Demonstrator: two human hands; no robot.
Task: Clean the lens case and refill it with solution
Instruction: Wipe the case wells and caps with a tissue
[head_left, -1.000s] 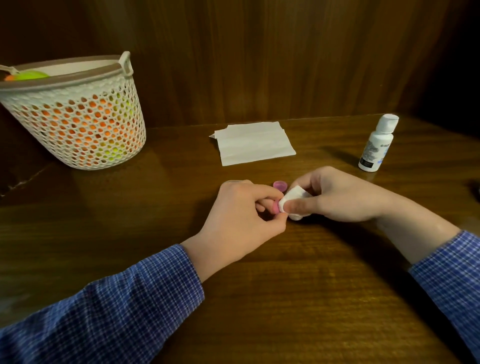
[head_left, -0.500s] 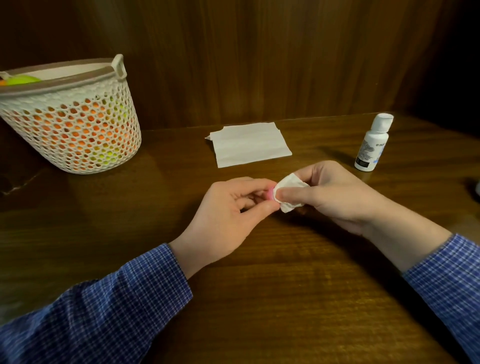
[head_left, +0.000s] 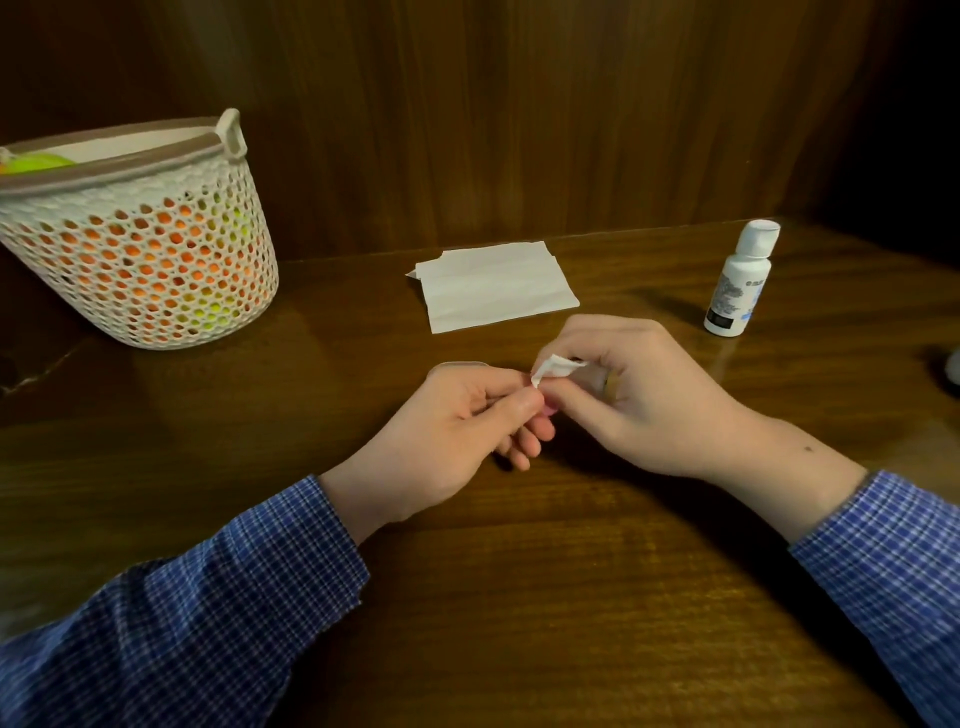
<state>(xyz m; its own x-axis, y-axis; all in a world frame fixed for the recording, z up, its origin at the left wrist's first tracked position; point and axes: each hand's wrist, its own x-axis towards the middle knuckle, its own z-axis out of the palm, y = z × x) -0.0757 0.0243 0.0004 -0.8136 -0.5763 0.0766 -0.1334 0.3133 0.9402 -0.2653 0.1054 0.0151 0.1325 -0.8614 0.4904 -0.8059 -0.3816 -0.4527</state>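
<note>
My left hand pinches a small pink piece of the lens case between thumb and fingers; only a sliver of pink shows. My right hand grips a small folded white tissue scrap and holds it against that pink piece. Both hands meet just above the middle of the wooden table. A white solution bottle with its cap on stands upright at the back right, apart from both hands.
A folded white tissue sheet lies flat behind the hands. A white perforated basket holding orange and green items stands at the back left. A wooden wall panel rises behind the table. A dark object sits at the right edge.
Both hands have lifted a little and turned. The tissue scrap now sticks up above the fingers, and the second pink piece seen on the table a second ago is hidden.
</note>
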